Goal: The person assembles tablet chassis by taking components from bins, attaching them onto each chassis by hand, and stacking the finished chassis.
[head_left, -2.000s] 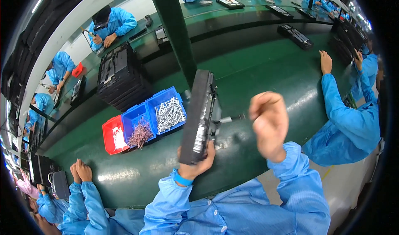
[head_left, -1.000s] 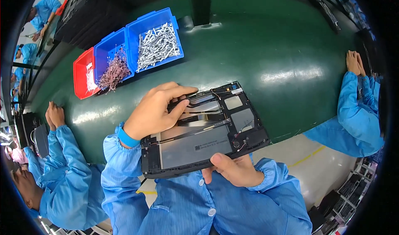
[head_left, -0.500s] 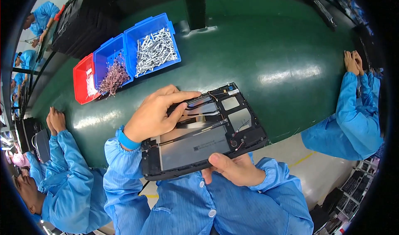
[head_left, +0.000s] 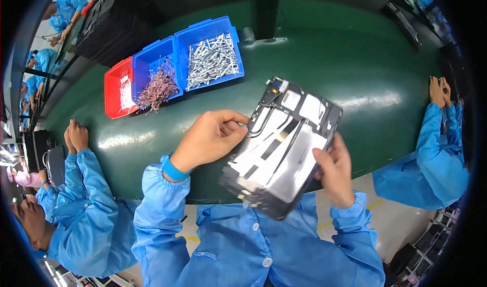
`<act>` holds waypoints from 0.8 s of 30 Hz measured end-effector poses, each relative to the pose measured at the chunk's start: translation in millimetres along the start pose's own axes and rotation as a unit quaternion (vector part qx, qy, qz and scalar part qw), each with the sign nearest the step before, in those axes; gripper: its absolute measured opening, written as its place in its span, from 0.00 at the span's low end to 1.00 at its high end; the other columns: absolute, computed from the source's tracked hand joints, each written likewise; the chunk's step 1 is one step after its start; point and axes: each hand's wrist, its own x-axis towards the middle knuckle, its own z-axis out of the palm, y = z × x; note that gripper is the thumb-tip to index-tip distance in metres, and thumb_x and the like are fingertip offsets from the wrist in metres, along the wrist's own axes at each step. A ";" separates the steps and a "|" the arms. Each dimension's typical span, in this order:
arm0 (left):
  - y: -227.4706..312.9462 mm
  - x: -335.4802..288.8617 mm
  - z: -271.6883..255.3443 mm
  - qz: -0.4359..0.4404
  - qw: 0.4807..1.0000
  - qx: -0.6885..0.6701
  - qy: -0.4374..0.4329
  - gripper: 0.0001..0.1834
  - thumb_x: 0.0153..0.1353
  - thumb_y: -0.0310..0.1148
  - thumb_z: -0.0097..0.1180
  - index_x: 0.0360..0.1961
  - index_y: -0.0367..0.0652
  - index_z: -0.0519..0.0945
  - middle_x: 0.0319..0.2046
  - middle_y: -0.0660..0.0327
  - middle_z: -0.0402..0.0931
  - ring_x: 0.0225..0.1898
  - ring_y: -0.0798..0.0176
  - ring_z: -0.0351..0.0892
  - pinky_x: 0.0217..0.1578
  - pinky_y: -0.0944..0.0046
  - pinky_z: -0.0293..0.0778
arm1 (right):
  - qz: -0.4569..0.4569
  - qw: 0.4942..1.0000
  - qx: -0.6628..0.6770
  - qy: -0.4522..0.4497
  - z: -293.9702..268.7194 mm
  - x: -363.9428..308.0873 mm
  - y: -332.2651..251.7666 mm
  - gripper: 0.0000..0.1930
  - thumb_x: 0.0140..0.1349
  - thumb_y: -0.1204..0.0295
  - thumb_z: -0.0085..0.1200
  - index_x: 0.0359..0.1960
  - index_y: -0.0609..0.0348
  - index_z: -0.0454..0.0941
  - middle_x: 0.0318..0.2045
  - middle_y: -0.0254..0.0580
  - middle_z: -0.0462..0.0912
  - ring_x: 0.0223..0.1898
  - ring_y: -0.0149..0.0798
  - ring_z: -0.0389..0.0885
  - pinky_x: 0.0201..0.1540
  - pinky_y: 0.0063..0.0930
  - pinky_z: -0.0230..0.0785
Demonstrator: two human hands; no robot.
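Head view: the person holds an opened flat electronic panel [head_left: 281, 147] in both hands, tilted and raised over the near edge of the green workbench [head_left: 370, 69], in front of the blue smock. The panel's inner side faces the camera, showing grey shielding sheets, dark ribbon strips and a small component cluster at its upper corner. The left hand [head_left: 210, 137] is closed on the panel's left edge, fingers curled over the rim near the upper left part; a blue wrist strap [head_left: 174, 169] sits at the wrist. The right hand [head_left: 335, 170] grips the panel's right edge, thumb laid across the inner face and fingers behind the casing, hidden from sight. On the bench beyond the panel stand three open bins side by side and touching: a large blue bin [head_left: 210, 54] holding silver screws, a smaller blue bin [head_left: 154, 76] holding a tangle of brownish small parts, and a red bin [head_left: 119, 92] holding a few pale parts. Behind the bins a stack of black trays [head_left: 119, 26] rests at the far left of the bench. A dark upright post [head_left: 266, 8] rises from the bench just beyond the large blue bin. At the left edge a co-worker in a blue smock rests both hands [head_left: 75, 135] on the bench rim. At the right edge another co-worker's hands [head_left: 439, 90] lie pressed together on the bench. More blue-clad workers sit in the far upper left, well apart.
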 end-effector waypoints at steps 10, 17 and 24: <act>-3.6 -4.2 23.9 -0.029 0.993 -0.113 -0.007 0.12 0.58 0.25 0.64 0.40 0.31 0.77 0.26 0.59 0.81 0.26 0.72 0.79 0.27 0.70 0.73 | -0.191 0.953 -0.228 0.053 -14.8 43.8 1.5 0.31 0.68 0.72 0.57 0.68 0.70 0.60 0.35 0.42 0.84 0.30 0.20 0.76 0.30 0.14 0.66; -3.8 -0.2 25.6 -0.040 0.992 -0.117 0.000 0.12 0.56 0.24 0.65 0.39 0.32 0.76 0.24 0.60 0.80 0.25 0.73 0.77 0.26 0.70 0.72 | -0.191 0.962 -0.187 0.061 -14.2 44.5 3.0 0.31 0.67 0.72 0.58 0.68 0.70 0.61 0.34 0.42 0.84 0.30 0.21 0.77 0.30 0.15 0.67; -0.4 1.9 25.1 -0.056 0.992 -0.109 -0.003 0.11 0.57 0.24 0.64 0.38 0.32 0.76 0.23 0.61 0.79 0.25 0.73 0.77 0.25 0.72 0.70 | -0.184 0.961 -0.195 0.061 -13.5 43.2 2.4 0.30 0.68 0.71 0.58 0.68 0.69 0.61 0.32 0.40 0.82 0.29 0.20 0.76 0.28 0.14 0.64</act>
